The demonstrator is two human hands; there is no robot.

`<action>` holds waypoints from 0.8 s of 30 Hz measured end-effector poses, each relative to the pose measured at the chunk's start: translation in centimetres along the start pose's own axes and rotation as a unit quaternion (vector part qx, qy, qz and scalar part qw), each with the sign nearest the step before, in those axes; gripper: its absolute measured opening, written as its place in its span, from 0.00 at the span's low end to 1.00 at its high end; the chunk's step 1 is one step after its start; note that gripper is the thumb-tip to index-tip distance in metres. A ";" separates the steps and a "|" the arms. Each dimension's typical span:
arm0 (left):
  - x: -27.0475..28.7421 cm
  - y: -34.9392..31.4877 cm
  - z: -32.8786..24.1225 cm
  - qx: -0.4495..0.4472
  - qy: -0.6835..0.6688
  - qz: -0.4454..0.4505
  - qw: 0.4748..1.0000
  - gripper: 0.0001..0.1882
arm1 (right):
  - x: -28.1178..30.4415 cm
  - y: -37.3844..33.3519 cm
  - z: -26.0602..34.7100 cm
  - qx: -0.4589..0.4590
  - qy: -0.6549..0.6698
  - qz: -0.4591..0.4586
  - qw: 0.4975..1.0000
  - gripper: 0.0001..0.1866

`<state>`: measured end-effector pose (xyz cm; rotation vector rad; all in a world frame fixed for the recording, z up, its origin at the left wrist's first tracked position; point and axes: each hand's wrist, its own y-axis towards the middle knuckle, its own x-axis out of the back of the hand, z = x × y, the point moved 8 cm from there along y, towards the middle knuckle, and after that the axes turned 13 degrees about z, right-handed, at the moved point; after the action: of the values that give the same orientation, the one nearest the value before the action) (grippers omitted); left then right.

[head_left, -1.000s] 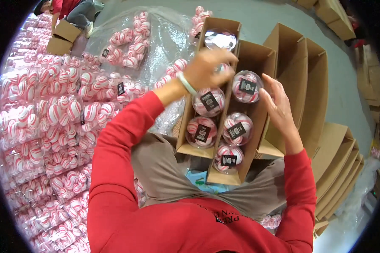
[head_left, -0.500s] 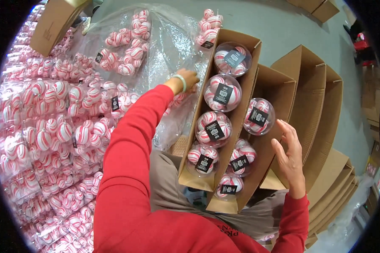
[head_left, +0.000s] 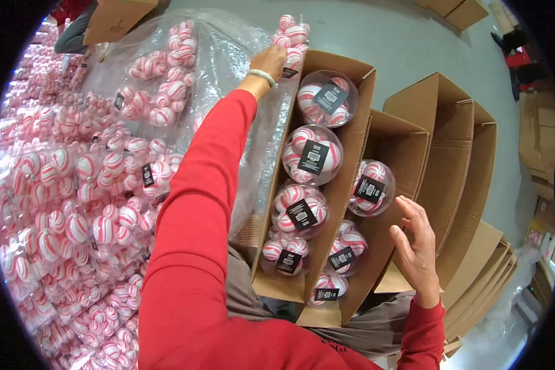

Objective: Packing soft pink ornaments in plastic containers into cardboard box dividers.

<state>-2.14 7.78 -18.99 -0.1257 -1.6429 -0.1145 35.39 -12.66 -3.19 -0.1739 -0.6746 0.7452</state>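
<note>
My left hand, with a pale bracelet on its wrist, reaches to the far end of the left carton. Its fingers curl at the near left side of a clear pack of red-and-white striped ball ornaments with a black label. My right hand is open, fingers stretched, over the second carton. Close to its fingertips stands a clear round tub of the same ornaments. The left carton holds a row of such tubs; further tubs sit in the second.
Stacked clear packs of striped ornaments fill the left side. More packs lie on clear plastic sheeting. Tall open cartons stand at the right, with folded cardboard nearer me. A person's leg shows at the far left.
My left hand has moved away from me to the pack at the carton's far end. My right hand stays open beside the tub. The view has shifted slightly.
</note>
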 end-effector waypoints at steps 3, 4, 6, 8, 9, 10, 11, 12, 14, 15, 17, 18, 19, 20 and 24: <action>-2.2 1.8 0.5 0.051 0.059 0.039 0.996 0.13 | 0.0 -0.4 0.2 0.000 -0.003 0.001 1.000 0.23; -2.0 2.0 -0.2 0.046 0.053 0.039 0.997 0.13 | 0.0 -0.5 0.2 0.004 -0.004 0.005 1.000 0.23; -1.2 1.8 -1.3 0.057 0.018 0.095 0.994 0.14 | 0.4 -1.0 0.2 -0.014 -0.001 -0.002 1.000 0.22; -1.7 1.4 1.1 0.020 0.044 0.069 0.996 0.14 | 0.2 -0.6 0.9 0.007 0.010 0.005 1.000 0.22; -2.2 1.3 1.5 0.007 0.063 0.060 0.996 0.13 | 0.2 -0.6 0.9 0.010 0.015 0.006 1.000 0.22; -2.3 1.4 1.1 -0.008 0.075 0.049 0.996 0.13 | 0.4 -0.7 0.9 0.006 0.011 0.004 1.000 0.22; -2.5 1.4 1.1 -0.009 0.074 0.049 0.996 0.13 | 0.4 -0.7 0.8 0.003 0.008 0.001 1.000 0.22; -2.8 1.3 1.3 0.002 0.070 0.065 0.995 0.11 | 0.3 -0.6 0.8 0.003 0.007 0.001 1.000 0.22; -3.2 1.0 1.3 0.013 0.067 0.080 0.994 0.10 | 0.2 -0.6 0.6 0.000 0.020 0.009 1.000 0.22; -2.6 0.8 0.9 0.006 0.034 0.024 0.999 0.10 | 0.2 -0.6 0.6 0.000 0.020 0.009 1.000 0.22; -1.8 0.7 0.3 0.000 0.001 -0.032 0.999 0.11 | 0.1 -0.5 0.6 0.002 -0.004 0.013 1.000 0.22; -1.7 0.9 -0.7 -0.040 0.005 -0.044 0.998 0.13 | 0.0 -0.5 0.5 0.002 -0.005 0.014 1.000 0.22; -1.8 1.0 -1.2 -0.077 0.010 -0.055 0.995 0.15 | -0.1 -0.5 0.6 0.000 -0.003 0.015 1.000 0.22; -1.6 1.3 -1.3 -0.092 0.015 -0.079 0.992 0.13 | -0.1 -0.4 0.6 -0.001 0.000 0.016 1.000 0.22; -2.4 3.4 -1.6 -0.009 -0.045 -0.012 0.999 0.09 | -0.1 -0.2 0.6 -0.008 -0.003 0.021 1.000 0.22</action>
<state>0.12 10.89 -21.26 -0.1252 -1.7343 -0.1435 35.14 -12.94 -2.71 -0.2009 -0.6847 0.7803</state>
